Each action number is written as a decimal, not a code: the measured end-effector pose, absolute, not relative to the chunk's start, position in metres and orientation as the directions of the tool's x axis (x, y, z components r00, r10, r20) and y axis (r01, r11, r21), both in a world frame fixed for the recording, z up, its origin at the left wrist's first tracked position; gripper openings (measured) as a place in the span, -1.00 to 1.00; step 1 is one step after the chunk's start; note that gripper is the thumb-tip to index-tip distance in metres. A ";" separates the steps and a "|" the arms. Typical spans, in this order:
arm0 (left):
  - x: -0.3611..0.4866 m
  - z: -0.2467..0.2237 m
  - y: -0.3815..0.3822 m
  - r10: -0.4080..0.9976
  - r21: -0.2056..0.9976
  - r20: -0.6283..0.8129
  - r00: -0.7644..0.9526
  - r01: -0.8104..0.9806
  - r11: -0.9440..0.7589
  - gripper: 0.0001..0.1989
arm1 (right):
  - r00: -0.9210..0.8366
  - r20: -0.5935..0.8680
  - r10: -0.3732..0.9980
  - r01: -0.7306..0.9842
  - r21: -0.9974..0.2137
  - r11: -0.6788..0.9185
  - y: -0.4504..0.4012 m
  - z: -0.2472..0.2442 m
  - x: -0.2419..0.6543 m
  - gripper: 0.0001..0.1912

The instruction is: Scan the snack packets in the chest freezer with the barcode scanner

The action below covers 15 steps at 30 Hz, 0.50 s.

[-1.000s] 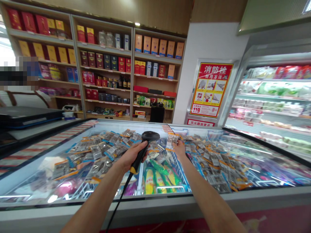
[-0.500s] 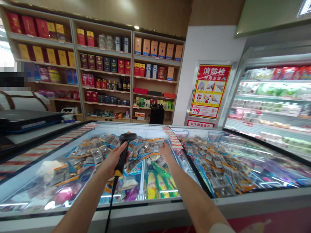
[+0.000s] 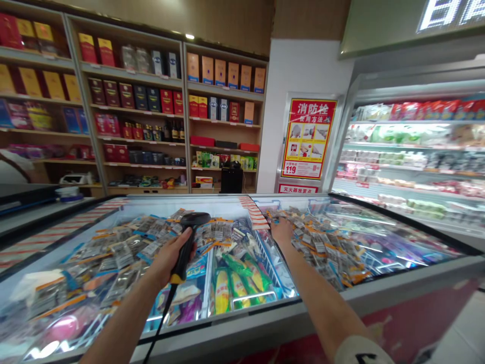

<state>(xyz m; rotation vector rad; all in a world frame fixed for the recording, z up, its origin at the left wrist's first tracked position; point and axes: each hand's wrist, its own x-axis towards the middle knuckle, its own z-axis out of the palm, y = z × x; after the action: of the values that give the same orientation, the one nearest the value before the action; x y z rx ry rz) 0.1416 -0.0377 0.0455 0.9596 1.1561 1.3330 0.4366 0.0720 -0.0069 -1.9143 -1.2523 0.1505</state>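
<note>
My left hand (image 3: 178, 253) is wrapped round the handle of a black and yellow barcode scanner (image 3: 185, 253), whose cable hangs down toward me. Its head sits above a layer of small clear packets with orange and blue edges (image 3: 125, 253) on the left freezer side. On the right part, my right hand (image 3: 281, 230) reaches to the far left end of another pile of such packets (image 3: 322, 242). Its fingertips are hidden among the packets, so what they hold cannot be made out. Yellow corn packs (image 3: 222, 290) lie under the glass between my arms.
The freezer's front rim (image 3: 242, 323) runs below my forearms. At the left edge is a counter with a dark flat device (image 3: 22, 194). Shelves of boxed goods (image 3: 144, 98), a red fire poster (image 3: 308, 139) and a lit refrigerated shelf (image 3: 417, 151) stand behind.
My right hand has moved right, from the packets near the middle to the right-hand pile. The view has turned right. The scanner is still in my left hand.
</note>
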 end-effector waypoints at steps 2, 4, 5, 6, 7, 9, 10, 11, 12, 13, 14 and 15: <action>0.147 0.043 -0.037 0.997 0.977 -0.046 -0.058 -0.210 0.033 -0.72 | 0.581 0.261 0.770 0.683 -0.671 -0.288 0.067 -0.010 0.461 -0.57; 0.151 0.041 -0.037 1.000 0.979 -0.026 -0.013 -0.202 0.023 -0.68 | 0.607 0.224 0.762 0.668 -0.664 -0.337 0.064 -0.013 0.474 -0.62; 0.152 0.040 -0.037 1.000 0.979 -0.022 0.007 -0.201 0.023 -0.66 | 0.610 0.219 0.761 0.662 -0.669 -0.338 0.064 -0.015 0.477 -0.65; 0.152 0.039 -0.037 0.999 0.979 -0.019 0.025 -0.203 0.024 -0.65 | 0.608 0.223 0.762 0.656 -0.681 -0.324 0.065 -0.016 0.479 -0.68; 0.153 0.039 -0.038 0.999 0.978 -0.018 0.038 -0.209 0.026 -0.64 | 0.605 0.236 0.760 0.648 -0.700 -0.299 0.066 -0.016 0.480 -0.70; 0.153 0.039 -0.039 0.999 0.973 -0.023 0.046 -0.229 0.033 -0.65 | 0.600 0.276 0.751 0.619 -0.755 -0.217 0.069 -0.015 0.479 -0.70; 0.153 0.040 -0.040 0.999 0.970 -0.027 0.045 -0.241 0.037 -0.67 | 0.600 0.296 0.743 0.595 -0.786 -0.167 0.071 -0.014 0.478 -0.70; 0.153 0.041 -0.040 0.999 0.967 -0.030 0.043 -0.251 0.040 -0.68 | 0.600 0.313 0.736 0.564 -0.818 -0.112 0.072 -0.014 0.476 -0.71; 0.154 0.042 -0.041 0.999 0.965 -0.032 0.043 -0.258 0.042 -0.69 | 0.600 0.325 0.731 0.527 -0.848 -0.055 0.074 -0.014 0.472 -0.71; 0.155 0.042 -0.042 0.998 0.965 -0.033 0.049 -0.257 0.044 -0.69 | 0.598 0.334 0.729 0.483 -0.876 0.005 0.075 -0.015 0.468 -0.72; 0.156 0.043 -0.043 0.998 0.967 -0.034 0.060 -0.250 0.048 -0.68 | 0.591 0.343 0.730 0.434 -0.898 0.070 0.076 -0.017 0.462 -0.72; 0.157 0.044 -0.044 0.997 0.969 -0.035 0.074 -0.242 0.052 -0.67 | 0.582 0.353 0.733 0.377 -0.915 0.141 0.078 -0.019 0.455 -0.72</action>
<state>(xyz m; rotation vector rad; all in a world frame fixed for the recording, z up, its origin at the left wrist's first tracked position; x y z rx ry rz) 0.1566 -0.0436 0.0443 1.0276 0.9988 1.2335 0.4551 0.0775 -0.0190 -1.4709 -0.9992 0.3309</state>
